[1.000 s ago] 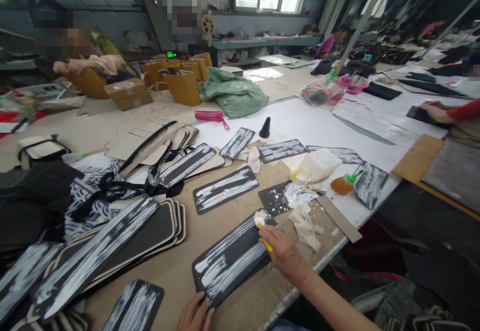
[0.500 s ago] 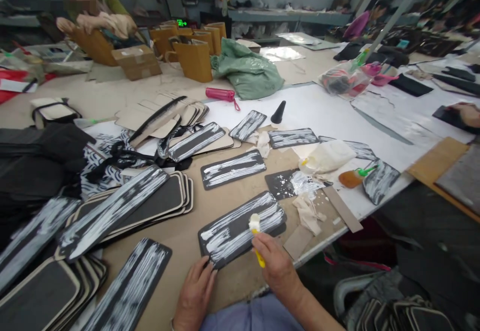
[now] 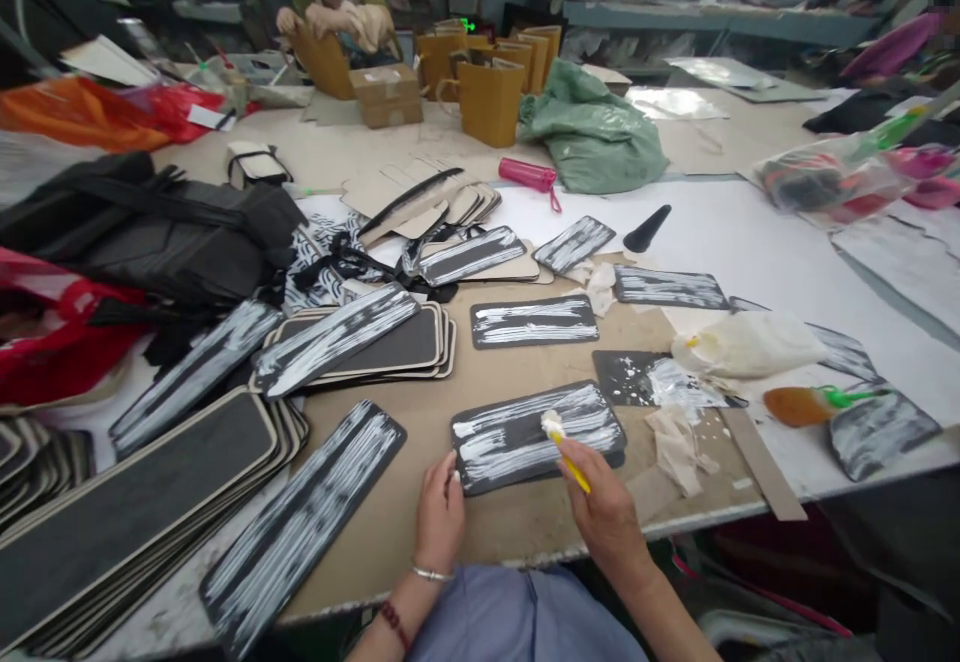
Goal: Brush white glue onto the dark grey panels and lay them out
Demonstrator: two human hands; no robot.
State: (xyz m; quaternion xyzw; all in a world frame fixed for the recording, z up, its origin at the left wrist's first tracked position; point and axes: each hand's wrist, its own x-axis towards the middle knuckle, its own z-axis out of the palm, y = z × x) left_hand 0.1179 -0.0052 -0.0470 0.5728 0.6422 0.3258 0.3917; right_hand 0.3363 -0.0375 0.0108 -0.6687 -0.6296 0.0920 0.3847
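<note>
A black rounded panel streaked with white paste lies in front of me, apparently on another dark piece. At its left edge my left hand is closed, fingertips against the near-left corner. My right hand grips a small yellow-handled brush, its paste-covered head resting on the panel's middle. Right behind is a dark sheet spattered with white paste, with crumpled cloth beside it. Another streaked panel lies just beyond, and a long one lies to my left.
Stacked pale-edged black panels fill the left side. At right are a whitish bag, an amber bottle with a green tip, and a cardboard strip. A green bag and brown bags stand farther back, near another person.
The view has swung left, so the scene sits farther right. My left hand has shifted along the panel's left edge. The brush stays on the panel in my right hand.
</note>
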